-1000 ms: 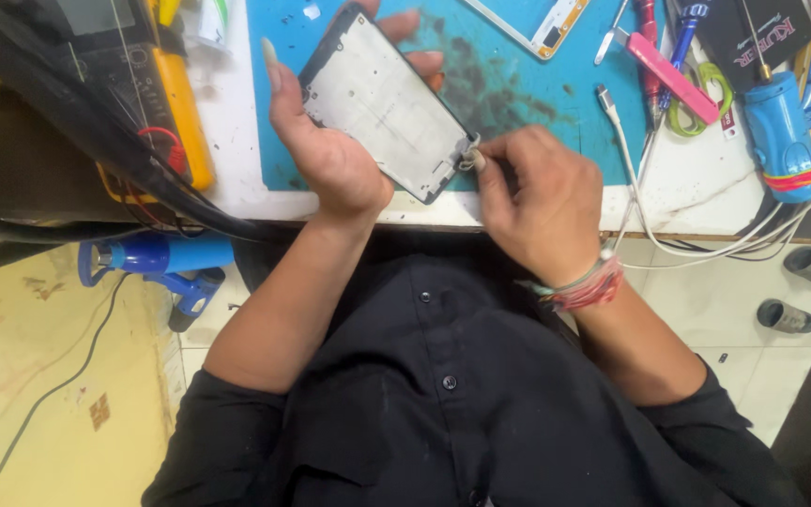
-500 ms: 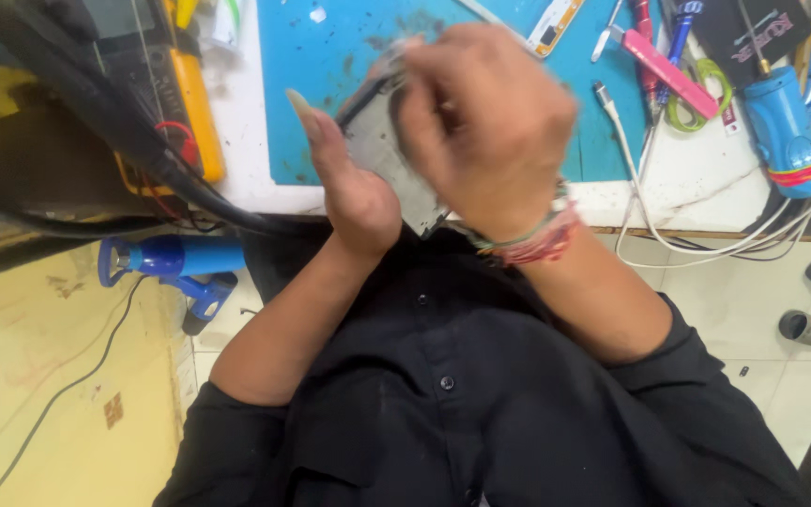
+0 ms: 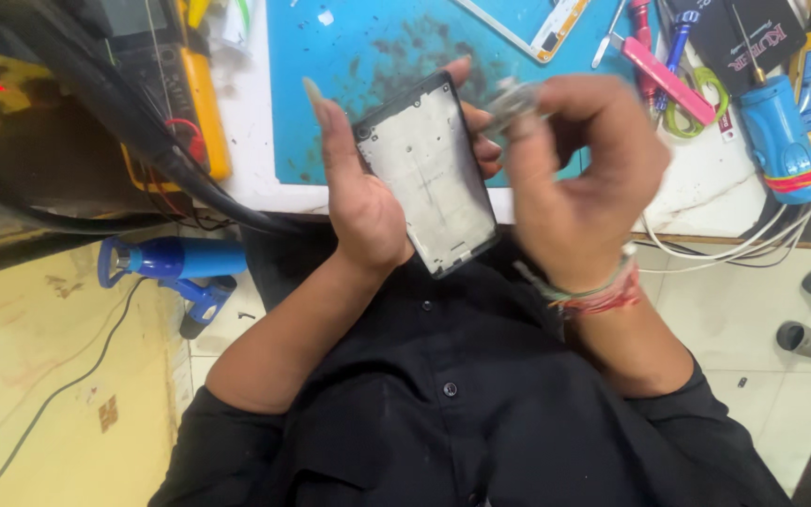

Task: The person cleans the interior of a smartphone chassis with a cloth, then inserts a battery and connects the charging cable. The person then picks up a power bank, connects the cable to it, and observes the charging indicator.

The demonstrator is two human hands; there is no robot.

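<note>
Head view, left hand (image 3: 359,202) fingers clasping phone frame (image 3: 429,174), right hand (image 3: 579,178) fingers pinching small blurred part (image 3: 515,101)

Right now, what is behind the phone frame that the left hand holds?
Behind the phone frame show the left hand fingers and the blue mat. The mat directly beneath is covered.

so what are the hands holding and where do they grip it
The left hand grips the phone frame by its long edges. The right hand pinches a small grey part at its fingertips; blur hides what it is.
</note>
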